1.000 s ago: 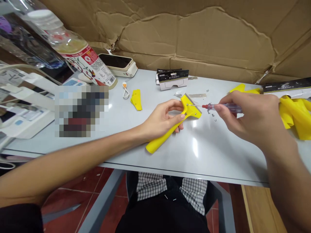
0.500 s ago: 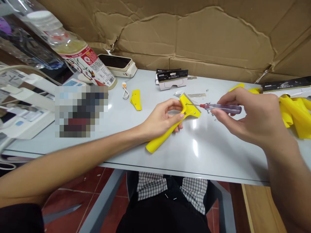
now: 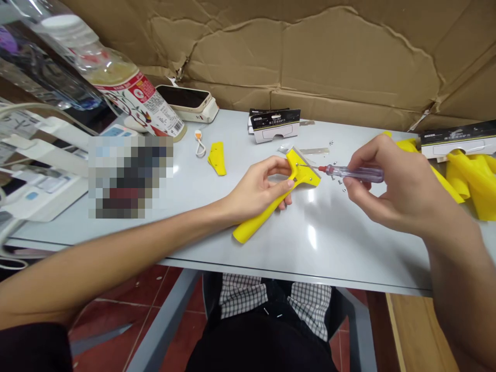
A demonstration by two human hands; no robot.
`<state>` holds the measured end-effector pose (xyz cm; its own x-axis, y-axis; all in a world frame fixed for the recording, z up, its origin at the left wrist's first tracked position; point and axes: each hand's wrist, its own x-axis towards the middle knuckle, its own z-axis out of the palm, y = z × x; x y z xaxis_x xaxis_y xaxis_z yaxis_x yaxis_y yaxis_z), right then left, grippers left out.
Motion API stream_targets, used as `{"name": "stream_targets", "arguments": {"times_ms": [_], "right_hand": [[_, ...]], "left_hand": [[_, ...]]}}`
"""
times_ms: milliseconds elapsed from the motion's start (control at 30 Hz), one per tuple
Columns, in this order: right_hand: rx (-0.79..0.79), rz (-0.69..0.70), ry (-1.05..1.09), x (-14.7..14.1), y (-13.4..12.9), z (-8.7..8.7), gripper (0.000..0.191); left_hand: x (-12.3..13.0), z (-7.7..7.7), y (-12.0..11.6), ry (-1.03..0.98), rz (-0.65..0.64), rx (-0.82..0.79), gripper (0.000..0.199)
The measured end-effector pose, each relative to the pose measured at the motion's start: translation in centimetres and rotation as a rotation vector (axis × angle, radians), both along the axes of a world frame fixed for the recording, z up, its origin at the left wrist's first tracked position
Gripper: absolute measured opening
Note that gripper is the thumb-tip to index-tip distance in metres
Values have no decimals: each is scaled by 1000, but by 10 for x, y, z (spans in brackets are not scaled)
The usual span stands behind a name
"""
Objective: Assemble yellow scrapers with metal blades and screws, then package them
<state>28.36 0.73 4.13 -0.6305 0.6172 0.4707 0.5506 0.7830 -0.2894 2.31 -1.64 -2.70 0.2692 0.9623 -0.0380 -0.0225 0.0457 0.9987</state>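
A yellow scraper (image 3: 263, 214) with a metal blade along its wide head is gripped by my left hand (image 3: 258, 188), closed around the neck. My right hand (image 3: 395, 191) pinches a screwdriver (image 3: 354, 173) by its clear purplish handle. The screwdriver's tip meets a screw on the upper part of the scraper's head; a second screw (image 3: 310, 179) shows lower on it. Beyond the head lie a flat metal blade (image 3: 313, 151) and several small loose screws (image 3: 340, 182). A separate yellow plate (image 3: 217, 158) rests to the left of the scraper.
Black-and-white packaging cards (image 3: 276, 126) stand at the back of the table (image 3: 217, 248). More yellow scraper parts (image 3: 478, 181) and another card (image 3: 459, 142) are at right. A bottle (image 3: 135, 90), phone (image 3: 184, 98), short white cable (image 3: 200, 147) and power strips (image 3: 50, 194) occupy the left.
My right hand has shifted its fingers slightly on the screwdriver's handle, with the thumb now a little further right. The scraper and my left hand stay in place.
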Motion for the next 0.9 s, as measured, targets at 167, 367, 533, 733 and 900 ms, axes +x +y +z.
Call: {"name": "stream_targets", "arguments": {"times_ms": [167,367,533,733,900], "right_hand": [[75,-83,-19,-1,2,-1,8],[107,-128,-33,-1,5,-4,11],[-11,-109,-23,1,4,-5,26],[83,-153,-56,3,10,-7,14],[68,-190,-103,1,7,-5,21]], "left_hand": [[0,1,0,6,3,-2,19],[0,0,0,20,-4,-1,19],[0,1,-1,26,-1,0,18],[0,0,0,17,3,5,19],[0,-1,1,18,6,7,20]]}}
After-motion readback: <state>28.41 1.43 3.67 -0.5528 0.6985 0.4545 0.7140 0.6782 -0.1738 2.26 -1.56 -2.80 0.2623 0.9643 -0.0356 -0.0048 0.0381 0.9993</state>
